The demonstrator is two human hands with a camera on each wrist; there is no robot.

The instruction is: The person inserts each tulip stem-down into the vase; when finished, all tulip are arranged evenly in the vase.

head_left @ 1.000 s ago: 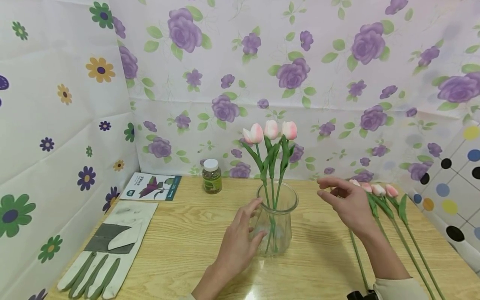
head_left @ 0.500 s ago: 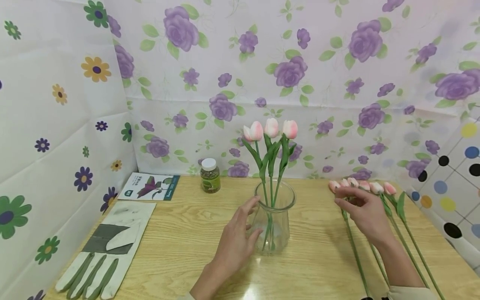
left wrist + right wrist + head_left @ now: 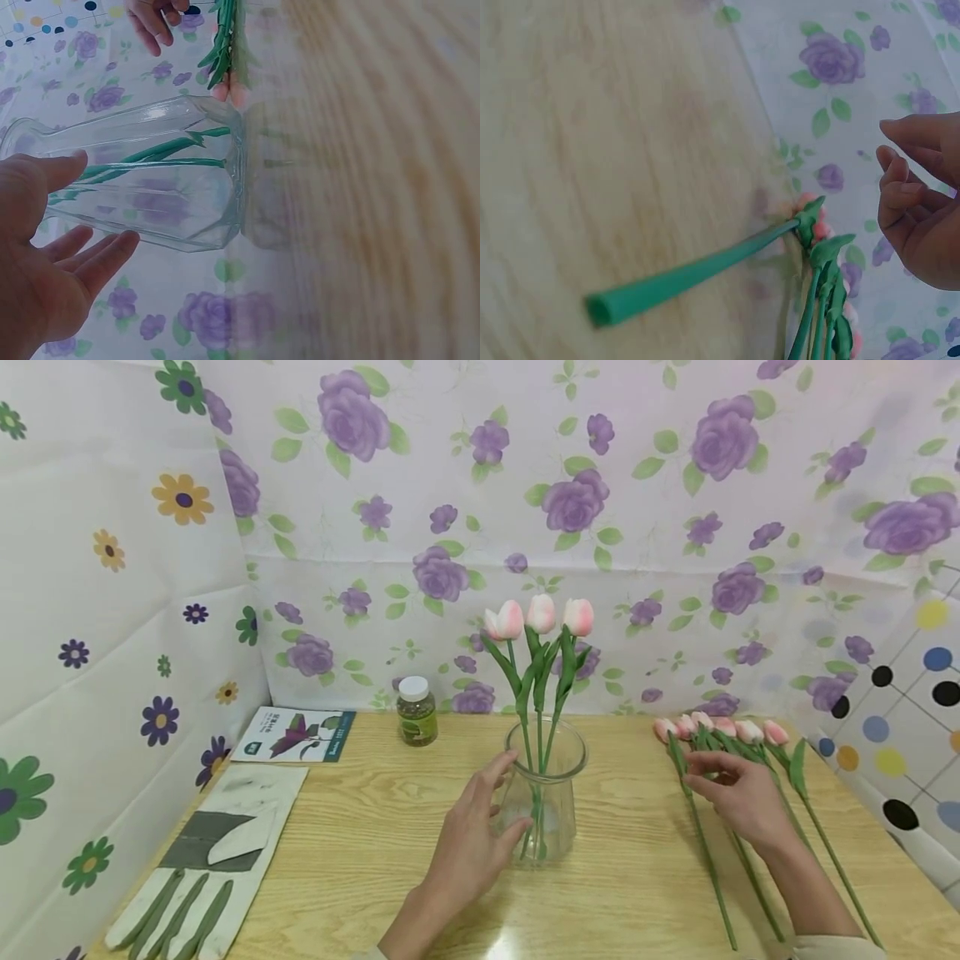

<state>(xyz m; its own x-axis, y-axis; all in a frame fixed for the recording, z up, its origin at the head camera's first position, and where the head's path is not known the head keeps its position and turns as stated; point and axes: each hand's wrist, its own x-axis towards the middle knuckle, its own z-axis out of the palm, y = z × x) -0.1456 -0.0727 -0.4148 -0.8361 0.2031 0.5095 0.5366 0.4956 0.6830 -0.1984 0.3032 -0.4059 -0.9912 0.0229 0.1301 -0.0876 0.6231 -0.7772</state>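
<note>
A clear glass vase [image 3: 564, 818] with a flared rim stands upright on the table. Three pink-and-white artificial tulips [image 3: 540, 614] lean in it, green stems inside the glass. My left hand [image 3: 472, 835] is at the vase's left side, thumb and fingers spread; in the left wrist view the hand [image 3: 37, 247] lies beside the glass, and whether it touches is unclear. Over the loose tulips [image 3: 705, 843] on the right hovers my right hand [image 3: 738, 797], its fingers bent loosely. The right wrist view has that hand [image 3: 926, 206] holding nothing, above the tulip stems [image 3: 697, 281].
At the back left stand a white-capped jar [image 3: 417, 714] and a printed card [image 3: 294, 735]. Pale gloves with grey panels [image 3: 217, 843] lie along the left side. Flowered cloth [image 3: 450, 485] covers the wall behind, and dotted cloth [image 3: 915, 710] borders the right.
My right hand has moved right and slightly down, away from the vase to the loose tulips, several of which now show more fully. The left hand has stayed by the vase.
</note>
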